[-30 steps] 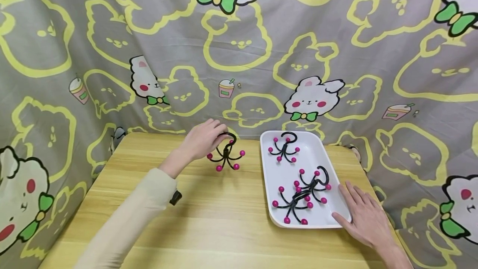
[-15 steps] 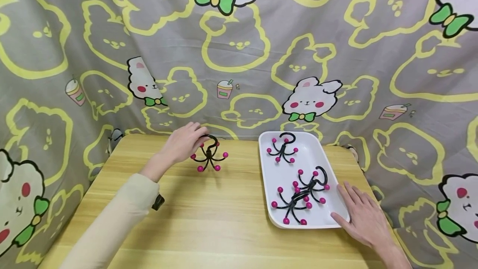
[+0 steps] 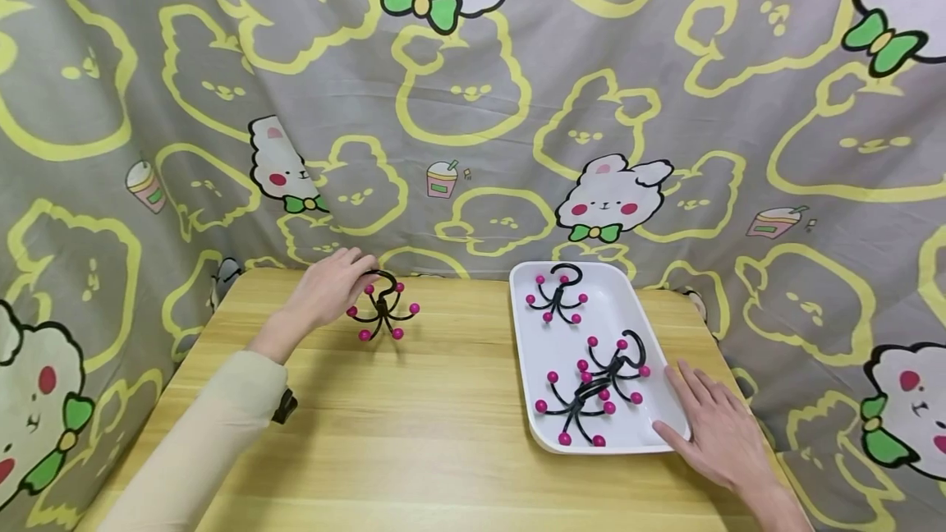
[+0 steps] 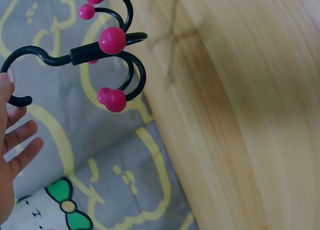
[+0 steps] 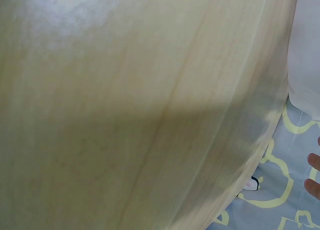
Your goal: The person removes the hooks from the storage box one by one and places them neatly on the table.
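Note:
My left hand point(image 3: 330, 286) pinches the curved top of a black rotating hook hanger point(image 3: 381, 306) with pink ball tips on its arms. In the left wrist view this hook hanger point(image 4: 92, 53) hangs off the table, its shadow falling apart from it. Three similar hangers lie in a white tray point(image 3: 521, 360): one hanger point(image 3: 557, 300) at the back, another point(image 3: 615, 365) toward the right, and a third point(image 3: 576, 407) in front, the latter two overlapping. Flat fingers of my right hand point(image 3: 718, 432) rest at the tray's right edge. Only fingertips point(image 5: 312, 188) show in the right wrist view.
The wooden table point(image 3: 414, 442) spans left of and in front of the tray. A patterned grey curtain point(image 3: 473, 146) hangs right behind the table's back edge and along both sides. A black band piece point(image 3: 284, 406) sits at my left wrist.
My left hand has carried the hook hanger leftward, away from the tray. The right hand and the tray with its hangers have stayed in place.

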`<action>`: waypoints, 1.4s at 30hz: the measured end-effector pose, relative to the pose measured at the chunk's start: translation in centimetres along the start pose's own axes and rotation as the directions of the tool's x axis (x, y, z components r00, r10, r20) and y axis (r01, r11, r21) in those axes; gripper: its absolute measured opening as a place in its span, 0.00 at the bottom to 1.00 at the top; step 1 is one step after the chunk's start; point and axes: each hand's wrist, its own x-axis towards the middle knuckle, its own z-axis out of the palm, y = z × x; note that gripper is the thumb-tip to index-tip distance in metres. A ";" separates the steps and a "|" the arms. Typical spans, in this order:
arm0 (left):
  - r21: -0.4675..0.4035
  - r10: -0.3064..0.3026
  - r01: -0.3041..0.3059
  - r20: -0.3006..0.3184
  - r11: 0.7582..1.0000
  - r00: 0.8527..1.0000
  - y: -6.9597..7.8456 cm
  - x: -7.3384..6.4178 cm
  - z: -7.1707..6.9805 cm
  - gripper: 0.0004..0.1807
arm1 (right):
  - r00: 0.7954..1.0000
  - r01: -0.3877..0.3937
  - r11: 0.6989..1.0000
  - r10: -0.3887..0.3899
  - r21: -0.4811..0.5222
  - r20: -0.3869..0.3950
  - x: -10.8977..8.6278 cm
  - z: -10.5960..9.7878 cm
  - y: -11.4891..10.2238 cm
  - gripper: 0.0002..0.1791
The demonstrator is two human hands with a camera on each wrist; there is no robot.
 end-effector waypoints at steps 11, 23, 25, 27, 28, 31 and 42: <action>0.016 -0.047 0.047 0.012 0.999 0.999 -2.4 -1.8 0.8 0.05 | 1.000 -0.007 1.000 0.007 -0.002 -0.002 0.0 0.1 0.0 0.51; 0.032 -0.063 0.063 -0.009 0.998 0.998 -3.6 -3.0 2.0 0.04 | 1.000 -0.001 1.000 0.001 0.004 -0.022 -0.1 0.3 0.0 0.51; 0.032 -0.075 0.075 0.001 0.997 0.997 -3.8 -3.1 2.2 0.04 | 1.000 0.000 1.000 0.000 0.005 -0.023 -0.1 0.3 0.0 0.51; 0.028 -0.090 0.090 0.015 0.996 0.996 -4.0 -3.2 2.4 0.03 | 1.000 -0.002 1.000 0.002 0.003 -0.021 -0.1 0.3 0.0 0.51; 0.025 -0.097 0.097 0.022 0.995 0.995 -4.0 -3.3 2.4 0.03 | 1.000 -0.003 1.000 0.003 0.003 -0.018 -0.1 0.3 0.0 0.51; 0.019 -0.109 0.108 0.031 0.994 0.994 -4.3 -3.5 2.7 0.03 | 1.000 -0.008 1.000 0.008 0.003 -0.010 -0.1 0.3 0.1 0.51; 0.010 -0.124 0.124 0.045 0.992 0.991 -4.5 -3.4 2.9 0.05 | 1.000 -0.007 1.000 0.007 0.006 -0.009 -0.1 0.3 0.0 0.51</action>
